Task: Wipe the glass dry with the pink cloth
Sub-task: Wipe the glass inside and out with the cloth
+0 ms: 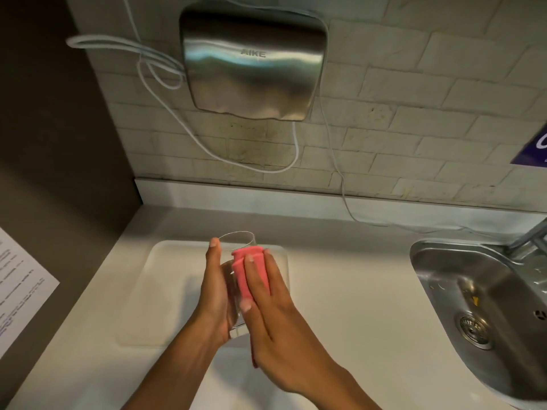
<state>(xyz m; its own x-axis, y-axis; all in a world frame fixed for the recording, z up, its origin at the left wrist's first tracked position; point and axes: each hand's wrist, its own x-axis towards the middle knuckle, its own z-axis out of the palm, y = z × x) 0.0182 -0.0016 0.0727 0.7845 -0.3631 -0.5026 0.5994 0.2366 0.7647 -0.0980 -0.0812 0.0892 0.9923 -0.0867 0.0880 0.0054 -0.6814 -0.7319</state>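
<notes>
A clear drinking glass is held tilted above a white tray, its open rim pointing away from me. My left hand grips the glass along its left side. My right hand presses a folded pink cloth flat against the right side of the glass. The cloth's lower end peeks out under my right palm. The base of the glass shows between the two hands.
A steel sink with a tap sits at the right in the white counter. A steel hand dryer with white cables hangs on the tiled wall. A printed sheet is on the dark wall at left.
</notes>
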